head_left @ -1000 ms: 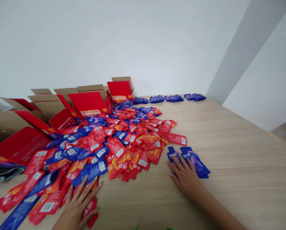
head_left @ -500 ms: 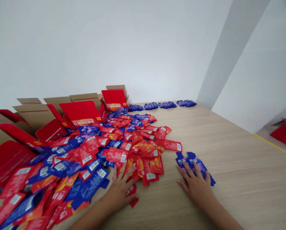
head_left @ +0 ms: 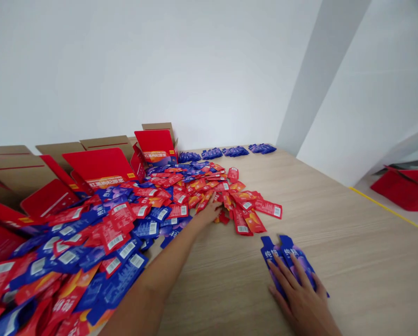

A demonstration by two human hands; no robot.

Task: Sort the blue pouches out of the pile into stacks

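My left hand [head_left: 209, 211] reaches forward over a heap of red and blue sachets, its fingers stretched onto the red sachets [head_left: 199, 185] at the heap's right side. Loose red sachets [head_left: 253, 221] lie just right of those fingers. My right hand [head_left: 303, 296] rests flat with fingers apart on a few blue sachets [head_left: 288, 243] lying side by side, spouts pointing away from me. The palm and fingers cover their lower parts. Blue sachets [head_left: 130, 270] are mixed with red ones along the left of the heap.
Open red cartons [head_left: 99, 164] with raised cardboard flaps line the back left, one more carton [head_left: 157, 145] beside them. Several blue sachet piles [head_left: 235, 151] stand in a row along the wall. The wooden table [head_left: 352, 252] stretches right; a red bag-like object [head_left: 401, 189] lies beyond its edge.
My left hand has moved forward and right across the heap, pushing red sachets to the right. My right hand stays on the blue sachets. The view has turned somewhat rightward.
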